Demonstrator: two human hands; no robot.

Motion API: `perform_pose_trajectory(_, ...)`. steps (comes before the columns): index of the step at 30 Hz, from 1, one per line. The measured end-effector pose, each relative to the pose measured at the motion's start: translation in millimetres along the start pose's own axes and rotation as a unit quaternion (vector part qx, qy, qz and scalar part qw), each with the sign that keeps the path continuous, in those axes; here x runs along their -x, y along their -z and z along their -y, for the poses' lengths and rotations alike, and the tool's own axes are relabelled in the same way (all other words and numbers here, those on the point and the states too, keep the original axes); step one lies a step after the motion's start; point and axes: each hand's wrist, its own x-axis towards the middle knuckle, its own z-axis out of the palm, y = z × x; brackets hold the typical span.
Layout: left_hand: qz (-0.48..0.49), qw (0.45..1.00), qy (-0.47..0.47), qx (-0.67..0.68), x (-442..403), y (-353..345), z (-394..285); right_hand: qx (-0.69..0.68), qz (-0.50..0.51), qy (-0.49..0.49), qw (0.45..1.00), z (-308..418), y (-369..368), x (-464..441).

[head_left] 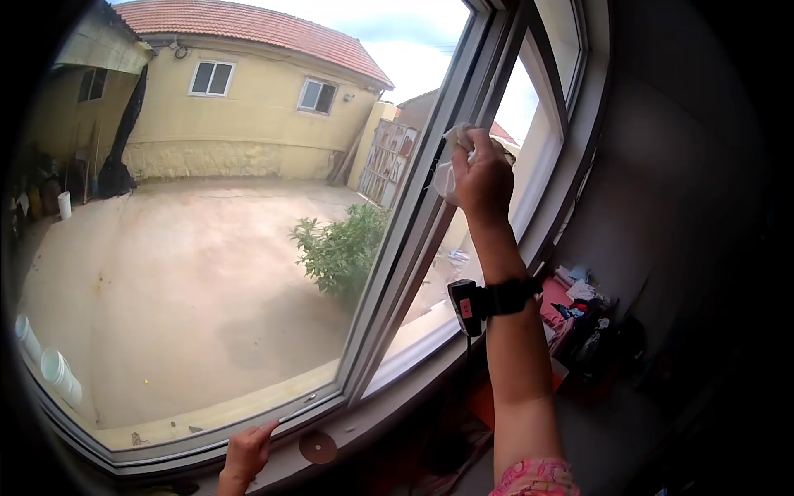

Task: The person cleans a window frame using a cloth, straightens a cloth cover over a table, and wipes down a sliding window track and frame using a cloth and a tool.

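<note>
My right hand (486, 183) is raised to the upright window frame (405, 223), its fingers closed round a crumpled whitish cloth (447, 178) that lies against the frame. Low down by the bottom rail, my left hand (248, 453) is closed on the near end of a thin, pale, stick-like tool (296, 409). Its tip points up and to the right along the rail; the exact kind of tool I cannot make out. A brown round disc (318, 447) with a small centre hole lies on the sill, right of my left hand.
A large glass pane (207, 273) fills the left, with a yard, a green bush (341, 248) and white buckets (59, 376) beyond it. A black strapped device (480, 304) sits on my right forearm. Clothes and other items (579, 306) are piled in the dim room at right.
</note>
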Motion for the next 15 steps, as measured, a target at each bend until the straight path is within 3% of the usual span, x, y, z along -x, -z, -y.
perform_pose_trajectory(6, 0.011, 1.0, -0.02, 0.006, -9, -23, -5, 0.001, 0.022, 0.038, 0.999, 5, 0, 54)
perform_pose_trajectory(12, 0.004, 0.998, -0.032, 0.052, -13, -42, -5, -0.034, 0.143, 0.003, 0.989, 21, 3, 178)
perform_pose_trajectory(15, 0.011, 0.997, -0.032, 0.064, -9, -47, -2, -0.105, 0.26, -0.038, 0.959, 34, 12, 244)
